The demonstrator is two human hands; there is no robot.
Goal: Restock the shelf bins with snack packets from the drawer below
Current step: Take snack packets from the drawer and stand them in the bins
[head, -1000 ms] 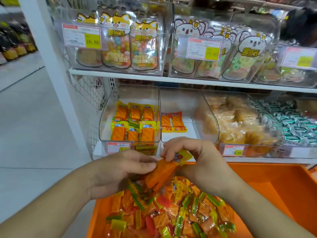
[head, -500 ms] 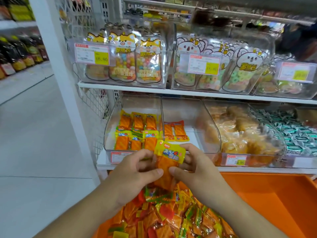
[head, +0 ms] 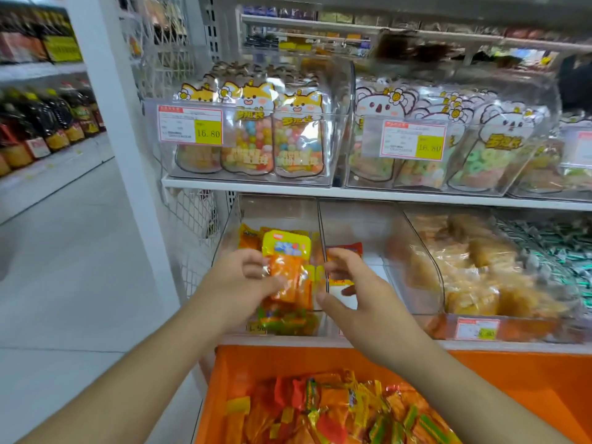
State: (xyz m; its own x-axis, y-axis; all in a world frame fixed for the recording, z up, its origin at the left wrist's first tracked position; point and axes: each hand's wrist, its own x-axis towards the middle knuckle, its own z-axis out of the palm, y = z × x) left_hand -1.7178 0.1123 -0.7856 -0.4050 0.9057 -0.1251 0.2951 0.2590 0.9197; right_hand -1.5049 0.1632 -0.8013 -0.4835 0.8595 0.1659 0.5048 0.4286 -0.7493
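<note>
1. One view, from the head: the left hand [head: 238, 283] pinches an orange snack packet [head: 286, 267] upright, just in front of the leftmost clear bin [head: 234, 225].
2. Right hand [head: 349, 283], just beside the packet, is loosely open and holds nothing.
3. Best lift the packet over the bin's front wall and lay it flat on those inside.
4. Motion blur hides the packet's print; the orange drawer [head: 480, 379] below is cut off.

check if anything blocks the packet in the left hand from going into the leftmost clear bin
Nothing visible does. The left hand holds the orange packet at the open front of the leftmost clear bin; the right hand is off to the side, by the divider.
</note>
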